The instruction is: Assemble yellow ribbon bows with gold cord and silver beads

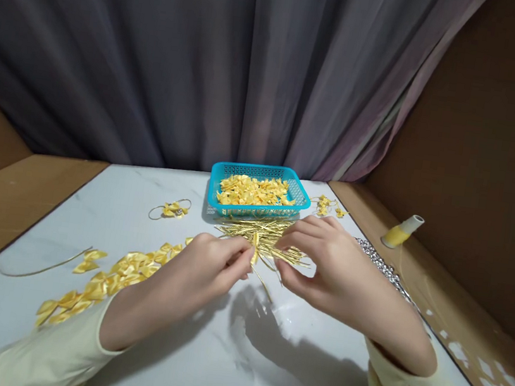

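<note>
My left hand [221, 264] is closed in a pinch on a small yellow ribbon bow [255, 248], which stands up from the fingertips. A gold wire tie [262, 284] slants down from just below it; whether the two are joined is hard to make out. To the right, my right hand [319, 262] is curved with thumb and forefinger apart, close to the bow. Behind both hands lies a loose pile of gold wire ties [252, 227], partly covered by the fingers. Many yellow ribbon bows [132, 268] are spread beside my left forearm.
A blue basket [212, 193] of yellow bows stands at the back. Bows on a looped gold wire [173, 209] lie left, others [325, 205] back right. Silver beads [379, 261] line the right side. A yellow thread spool [398, 233] and white scraps [494, 383] lie beyond.
</note>
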`<state>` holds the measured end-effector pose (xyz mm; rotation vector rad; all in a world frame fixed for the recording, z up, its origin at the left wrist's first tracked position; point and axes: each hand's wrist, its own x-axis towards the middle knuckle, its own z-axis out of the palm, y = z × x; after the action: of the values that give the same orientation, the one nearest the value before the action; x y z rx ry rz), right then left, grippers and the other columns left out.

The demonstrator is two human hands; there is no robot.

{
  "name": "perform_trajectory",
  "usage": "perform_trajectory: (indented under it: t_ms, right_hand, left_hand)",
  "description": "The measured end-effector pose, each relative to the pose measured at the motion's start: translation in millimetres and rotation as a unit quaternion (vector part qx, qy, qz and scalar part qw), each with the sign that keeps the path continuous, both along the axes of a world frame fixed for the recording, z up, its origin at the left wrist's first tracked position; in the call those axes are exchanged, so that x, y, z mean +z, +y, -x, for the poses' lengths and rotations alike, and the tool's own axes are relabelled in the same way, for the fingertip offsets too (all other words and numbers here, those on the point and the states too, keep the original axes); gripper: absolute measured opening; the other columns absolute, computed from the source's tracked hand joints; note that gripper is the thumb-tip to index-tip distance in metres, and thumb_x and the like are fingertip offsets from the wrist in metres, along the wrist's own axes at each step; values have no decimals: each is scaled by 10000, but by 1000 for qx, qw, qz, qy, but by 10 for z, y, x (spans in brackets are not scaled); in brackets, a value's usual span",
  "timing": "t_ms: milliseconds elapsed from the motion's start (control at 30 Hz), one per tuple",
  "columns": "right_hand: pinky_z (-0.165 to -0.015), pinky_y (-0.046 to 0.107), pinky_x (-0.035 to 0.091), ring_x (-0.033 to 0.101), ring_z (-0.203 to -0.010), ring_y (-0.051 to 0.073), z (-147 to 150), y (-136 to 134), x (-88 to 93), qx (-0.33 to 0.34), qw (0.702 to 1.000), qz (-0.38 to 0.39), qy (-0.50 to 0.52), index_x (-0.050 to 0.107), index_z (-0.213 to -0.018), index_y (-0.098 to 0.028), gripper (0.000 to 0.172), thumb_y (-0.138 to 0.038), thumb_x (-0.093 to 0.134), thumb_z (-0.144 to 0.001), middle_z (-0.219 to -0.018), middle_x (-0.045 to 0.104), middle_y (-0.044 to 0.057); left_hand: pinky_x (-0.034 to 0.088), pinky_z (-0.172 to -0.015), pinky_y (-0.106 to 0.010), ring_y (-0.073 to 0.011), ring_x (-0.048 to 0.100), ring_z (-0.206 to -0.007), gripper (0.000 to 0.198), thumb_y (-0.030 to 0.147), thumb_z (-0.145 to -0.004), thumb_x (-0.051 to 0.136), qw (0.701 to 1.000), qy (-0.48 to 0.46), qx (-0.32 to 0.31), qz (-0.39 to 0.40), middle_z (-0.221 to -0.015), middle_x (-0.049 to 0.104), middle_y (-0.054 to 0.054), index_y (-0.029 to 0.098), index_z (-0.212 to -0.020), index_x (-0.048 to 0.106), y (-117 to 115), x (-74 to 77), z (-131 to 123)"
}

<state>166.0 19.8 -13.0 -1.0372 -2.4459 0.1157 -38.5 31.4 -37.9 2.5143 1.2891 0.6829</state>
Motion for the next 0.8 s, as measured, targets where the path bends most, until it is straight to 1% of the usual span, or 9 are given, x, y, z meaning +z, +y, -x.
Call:
perform_trajectory:
  t_ms: [100, 200, 300, 400, 533, 800]
  right_hand:
    - [-755, 326, 348, 553, -808, 193, 66, 23, -52, -47, 998, -29, -11, 639, -829, -133, 95, -209, 583, -829, -815, 645, 42]
    - [-732, 332, 338, 539, -787, 199, 154, 33, -122, -42, 996, -57, -47, 643, -811, -129, 134, -220, 555, -855, -776, 629, 41]
    - [-714, 330, 323, 528, -759, 192, 219, 33, -178, -41, 993, -77, -84, 623, -744, -141, 197, -211, 508, -887, -727, 608, 29]
    - [-704, 327, 309, 532, -763, 192, 244, 39, -208, -49, 991, -76, -103, 597, -697, -149, 201, -189, 519, -878, -713, 606, 25]
    - [-706, 324, 294, 533, -787, 196, 239, 59, -228, -49, 990, -68, -110, 600, -712, -153, 181, -170, 520, -874, -744, 620, 32]
    - [-706, 323, 279, 497, -751, 184, 225, 47, -221, -14, 989, -54, -135, 577, -672, -150, 245, -120, 472, -891, -701, 610, 34]
  left_hand:
    - [348, -477, -208, -86, 532, -478, 268, 198, -884, 419, 1000, 2, -2, 3, -563, 612, 42, 180, -663, 569, -15, -9, -11]
    - [322, -474, -211, -75, 486, -462, 281, 205, -890, 414, 1000, 6, 0, 4, -543, 569, 54, 180, -631, 522, -23, -21, -22]
    - [294, -470, -224, -77, 428, -447, 292, 225, -898, 406, 1000, 14, -1, 2, -520, 504, 60, 183, -618, 479, -34, -31, -32]
    - [295, -480, -231, -83, 431, -455, 283, 228, -911, 392, 1000, 26, -12, 5, -538, 500, 56, 185, -645, 475, -53, -34, -38]
    - [294, -483, -237, -94, 466, -465, 269, 219, -927, 386, 998, 44, -33, 13, -553, 520, 53, 191, -675, 476, -78, -25, -41]
    - [277, -478, -255, -118, 475, -450, 268, 192, -937, 362, 995, 76, -56, 12, -543, 511, 43, 196, -707, 498, -75, -38, -52]
